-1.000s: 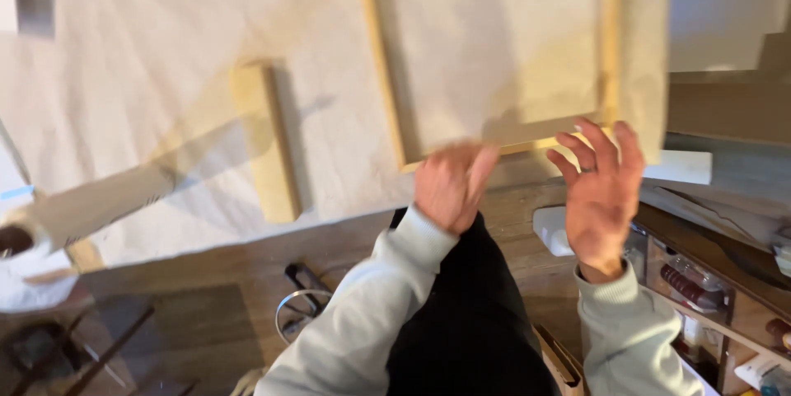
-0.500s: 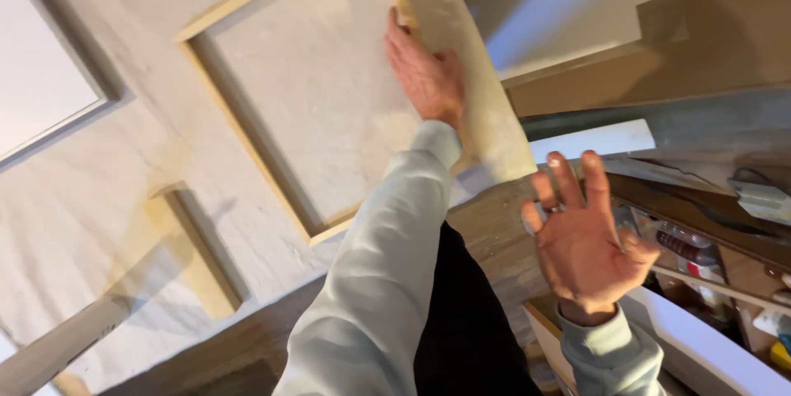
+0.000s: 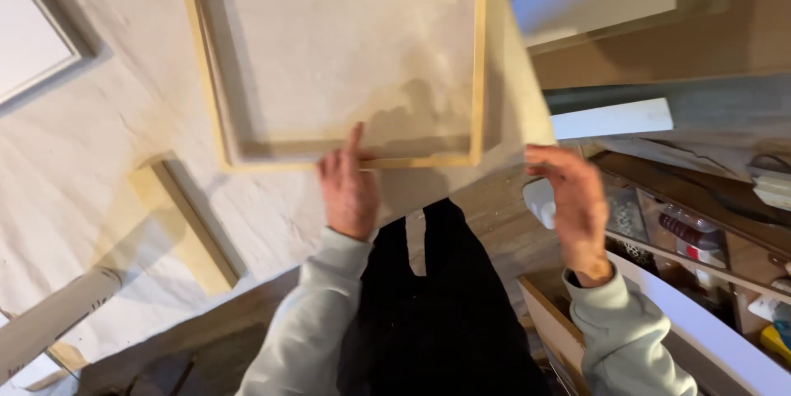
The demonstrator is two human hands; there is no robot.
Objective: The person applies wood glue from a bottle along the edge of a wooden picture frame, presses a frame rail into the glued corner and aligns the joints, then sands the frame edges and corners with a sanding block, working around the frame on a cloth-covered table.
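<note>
A: Where does the left hand [image 3: 349, 190] lie?

B: Flat, palm down, on the near rail of the wooden frame [image 3: 476, 58], forefinger stretched out across the rail, the other fingers loosely curled. It presses on the wood; nothing is gripped.

A: And the frame?

B: It lies on the pale sheet [image 3: 99, 132] covering the table, near the table's front edge, its pale canvas panel filling the inside.

A: The right hand [image 3: 573, 198]?

B: Raised past the table's corner, fingers half bent, holding nothing. A small white object [image 3: 540, 202] shows just behind it; contact cannot be told.

A: What surrounds them?

B: A loose wooden bar [image 3: 185, 227] lies left of the frame. On the right, open shelves [image 3: 700, 235] hold a red-capped container [image 3: 680, 227], blurred, and a yellow item at the far lower edge.
</note>
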